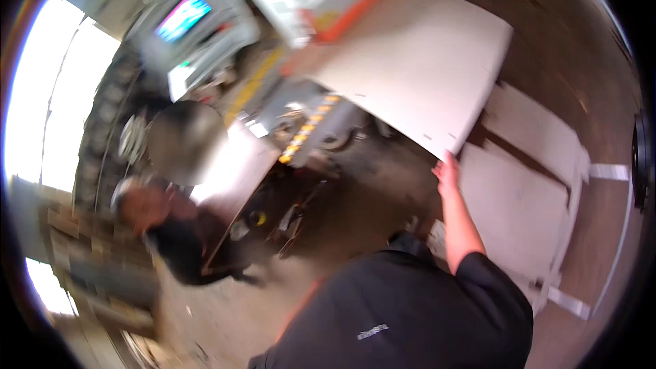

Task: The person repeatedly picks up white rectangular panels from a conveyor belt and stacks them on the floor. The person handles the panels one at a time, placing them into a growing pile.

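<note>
Sitting right at the near corner of a big pale board (424, 61), the fingers (448, 158) of the right hand (447, 178) look as if they touch it, but the blur is too strong to tell if they pinch it or only rest on it. The board is the thing by the fingers, and it lies flat, spreading away from them, ahead and to both sides. A few small dark marks sit along its near edge. Behind the hand comes a bare arm (460, 222), then the short black sleeve of a black shirt (410, 301). Just to the right of the arm, lower than the big board, lies another pale board (512, 205). One more low pale board (529, 130) is beside it, with a dark gap between the two. At the far side of the big board is a machine with an orange edge (372, 0). To the left of the big board is a slanting strip with yellow spots (307, 133). Farther left, a table with a shiny top (253, 164) is next to a person in dark clothes (181, 249), all smeary. Up past them glows a bright screen (183, 18), and at the far left is a very bright window (55, 96). Brown floor (383, 184) shows in the middle.
</note>
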### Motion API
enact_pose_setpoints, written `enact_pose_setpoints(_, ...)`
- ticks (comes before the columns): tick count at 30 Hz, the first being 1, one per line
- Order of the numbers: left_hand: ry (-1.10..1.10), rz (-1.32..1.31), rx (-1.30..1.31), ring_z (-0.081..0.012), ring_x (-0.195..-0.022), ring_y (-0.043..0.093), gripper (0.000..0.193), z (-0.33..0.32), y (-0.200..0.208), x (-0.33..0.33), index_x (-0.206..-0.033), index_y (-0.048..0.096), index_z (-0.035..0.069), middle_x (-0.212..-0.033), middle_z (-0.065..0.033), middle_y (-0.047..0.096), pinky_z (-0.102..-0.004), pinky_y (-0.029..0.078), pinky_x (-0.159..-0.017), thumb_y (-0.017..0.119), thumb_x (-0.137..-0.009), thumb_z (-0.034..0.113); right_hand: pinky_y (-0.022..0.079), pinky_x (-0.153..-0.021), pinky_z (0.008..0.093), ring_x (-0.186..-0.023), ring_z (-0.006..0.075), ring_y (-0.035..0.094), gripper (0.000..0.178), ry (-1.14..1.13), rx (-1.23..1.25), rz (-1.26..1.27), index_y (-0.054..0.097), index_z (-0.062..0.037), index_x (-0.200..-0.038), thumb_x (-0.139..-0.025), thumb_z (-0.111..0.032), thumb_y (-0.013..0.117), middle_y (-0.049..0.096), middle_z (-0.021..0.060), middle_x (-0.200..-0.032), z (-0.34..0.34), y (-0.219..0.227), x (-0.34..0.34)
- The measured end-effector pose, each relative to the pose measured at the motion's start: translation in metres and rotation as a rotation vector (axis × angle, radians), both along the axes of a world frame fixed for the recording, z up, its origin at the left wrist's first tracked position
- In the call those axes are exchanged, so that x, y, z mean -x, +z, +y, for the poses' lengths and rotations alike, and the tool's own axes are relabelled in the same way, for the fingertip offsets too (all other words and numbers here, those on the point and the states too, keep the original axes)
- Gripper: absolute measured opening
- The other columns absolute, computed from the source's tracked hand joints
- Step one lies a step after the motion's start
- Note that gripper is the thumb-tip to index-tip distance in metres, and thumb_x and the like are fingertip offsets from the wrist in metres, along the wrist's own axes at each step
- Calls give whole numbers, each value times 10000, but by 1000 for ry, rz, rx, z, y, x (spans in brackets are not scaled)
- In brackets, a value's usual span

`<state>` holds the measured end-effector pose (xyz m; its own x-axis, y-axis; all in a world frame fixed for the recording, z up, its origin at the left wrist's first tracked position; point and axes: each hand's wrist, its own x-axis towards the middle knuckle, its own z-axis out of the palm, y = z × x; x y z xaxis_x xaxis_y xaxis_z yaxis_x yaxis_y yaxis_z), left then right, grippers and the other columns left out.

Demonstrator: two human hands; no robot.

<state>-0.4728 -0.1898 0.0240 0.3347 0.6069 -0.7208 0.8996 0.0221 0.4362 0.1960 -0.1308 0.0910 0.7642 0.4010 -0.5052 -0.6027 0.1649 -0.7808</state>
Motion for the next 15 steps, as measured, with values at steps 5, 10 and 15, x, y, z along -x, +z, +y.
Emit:
enact_pose_setpoints(5,-59,-4,67,-325,-957,720,308,44,-2,-49,-1159,713,131,-995,-130,758,-413,557,-808,625,-942,331,541,-606,292,-631,119,614,269,180,8,-26,674,-70,-1059,-997,-331,653,670,34,-792,-27,-16,12)
enact_pose_setpoints(10,-65,-41,224,-333,-975,716,298,127,6,-59,-1148,712,130,-985,-127,753,-422,549,-818,623,-935,319,542,-597,250,-655,98,639,309,262,217,297,691,-67,-1083,-1035,-362,614,727,48,-862,-105,-101,62)
enact_pose_setpoints(15,-656,124,146,-359,-1022,714,330,143,32,-156,-1146,709,116,-1050,-174,749,-456,552,-868,578,-973,364,551,-666,291,-733,117,670,365,69,401,471,703,-97,-1041,-1029,-445,597,746,37,-901,-176,-194,75)
